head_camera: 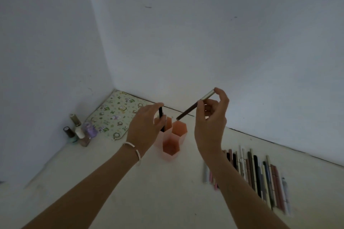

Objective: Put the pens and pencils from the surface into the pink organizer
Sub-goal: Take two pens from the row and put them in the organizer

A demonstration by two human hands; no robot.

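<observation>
The pink organizer (pixel 171 145), a cluster of hexagonal tubes, stands in the middle of the pale surface. My left hand (pixel 144 126) pinches a black pen (pixel 161 117) upright, its lower end down inside one of the left tubes. My right hand (pixel 211 122) holds a brown pencil with a silver cap (pixel 193 107) tilted, its dark tip just above the rim of the back right tube. A row of several pens and pencils (pixel 260 176) lies on the surface at the right, partly hidden by my right forearm.
Several nail polish bottles (pixel 80 132) stand in the left corner by the wall. A patterned cloth mat (pixel 115 115) lies behind the organizer. White walls close off the back and left. A bracelet sits on my left wrist.
</observation>
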